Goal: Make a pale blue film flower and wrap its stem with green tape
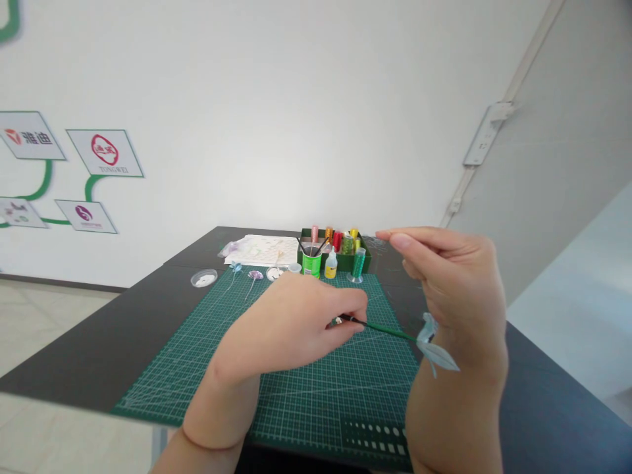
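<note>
My left hand [301,322] is closed around the dark lower end of a flower stem above the cutting mat [306,401]. The stem [390,330] is wrapped in green and points to the right. At its far end is a pale blue flower [437,352] with thin, pointed petals, just in front of my right wrist. Raised to the right, my right hand [449,276] pinches thumb and forefinger together. Whatever lies between those fingertips, perhaps a fine thread, is too thin to make out.
At the back stand a green box [368,263] of thread spools, a green can [311,263] with brushes, a glue bottle [330,264] and a green spool [359,263]. Further left lie a blue flower [236,267], a purple flower [255,275], a dish [204,279] and white paper [261,247].
</note>
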{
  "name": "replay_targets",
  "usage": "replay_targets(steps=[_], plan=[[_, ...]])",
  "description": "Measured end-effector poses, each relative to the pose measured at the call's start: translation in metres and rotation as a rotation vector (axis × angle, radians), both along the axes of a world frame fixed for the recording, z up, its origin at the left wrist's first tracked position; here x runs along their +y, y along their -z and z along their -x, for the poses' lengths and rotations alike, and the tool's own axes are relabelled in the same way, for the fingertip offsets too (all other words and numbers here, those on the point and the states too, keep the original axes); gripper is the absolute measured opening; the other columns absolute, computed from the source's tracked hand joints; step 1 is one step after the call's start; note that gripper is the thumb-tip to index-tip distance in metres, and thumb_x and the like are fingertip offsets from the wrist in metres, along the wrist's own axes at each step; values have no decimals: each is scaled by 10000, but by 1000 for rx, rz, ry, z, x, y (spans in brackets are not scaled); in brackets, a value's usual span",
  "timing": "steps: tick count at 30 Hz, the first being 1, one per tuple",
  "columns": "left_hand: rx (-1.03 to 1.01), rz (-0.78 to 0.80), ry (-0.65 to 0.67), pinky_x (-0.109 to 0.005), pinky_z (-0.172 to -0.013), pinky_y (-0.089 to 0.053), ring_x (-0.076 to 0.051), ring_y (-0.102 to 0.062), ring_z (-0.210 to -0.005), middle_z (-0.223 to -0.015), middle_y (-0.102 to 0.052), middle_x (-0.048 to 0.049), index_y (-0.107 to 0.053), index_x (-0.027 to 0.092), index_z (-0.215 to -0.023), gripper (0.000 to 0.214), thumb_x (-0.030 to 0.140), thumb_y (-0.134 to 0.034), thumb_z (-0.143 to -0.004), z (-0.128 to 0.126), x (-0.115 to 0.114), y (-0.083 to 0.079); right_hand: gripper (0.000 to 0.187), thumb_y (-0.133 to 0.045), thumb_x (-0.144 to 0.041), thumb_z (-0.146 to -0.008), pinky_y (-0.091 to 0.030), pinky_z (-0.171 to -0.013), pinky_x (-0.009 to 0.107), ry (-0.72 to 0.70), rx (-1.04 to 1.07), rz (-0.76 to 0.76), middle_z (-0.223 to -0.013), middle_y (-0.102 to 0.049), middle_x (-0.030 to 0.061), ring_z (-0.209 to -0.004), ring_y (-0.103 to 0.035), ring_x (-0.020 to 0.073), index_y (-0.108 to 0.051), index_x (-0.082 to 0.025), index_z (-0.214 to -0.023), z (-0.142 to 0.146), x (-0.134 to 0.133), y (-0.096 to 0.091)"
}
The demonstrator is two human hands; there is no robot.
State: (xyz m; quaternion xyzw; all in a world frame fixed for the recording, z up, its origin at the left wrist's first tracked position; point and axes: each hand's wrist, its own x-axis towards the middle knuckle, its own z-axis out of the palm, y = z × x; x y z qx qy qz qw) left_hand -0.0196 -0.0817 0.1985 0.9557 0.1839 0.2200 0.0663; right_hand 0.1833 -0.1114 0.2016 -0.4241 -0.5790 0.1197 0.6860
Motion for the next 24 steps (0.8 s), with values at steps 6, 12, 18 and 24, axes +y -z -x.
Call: replay_targets(steps=[6,12,18,24], plan=[[-42,-7,3,-235,-548,-309,-95,-590,-574,-680,-687,78,-653,230,-879,50,227,-643,-928,6,-8,-3,116,-750,-222,-843,-407,-409,274,32,-19,-35,-424,-489,-33,-503,-590,164,-842,-291,-829,2,0,0],[-57,-10,12,-232,-542,-309,-89,-581,-563,-668,-673,80,-640,230,-884,56,239,-632,-939,9,-11,-4,122,-744,-202,-831,-416,-419,264,14,-29,-2,-433,-521,-33,-506,-591,155,-841,-273,-807,1,4,-1],[-193,-73,10,-221,-573,-343,-93,-612,-628,-712,-686,71,-628,227,-904,52,231,-626,-956,14,-12,-4,75,-770,-273,-808,-460,-496,251,75,-155,114,-646,-735,15,-616,-645,154,-843,-259,-800,-3,14,2],[-480,-131,-32,-232,-580,-419,-114,-611,-610,-720,-709,43,-648,231,-906,40,221,-685,-921,17,-13,-5,173,-758,-387,-826,-423,-477,246,25,-313,264,-681,-748,24,-616,-629,157,-847,-241,-807,-7,18,5]])
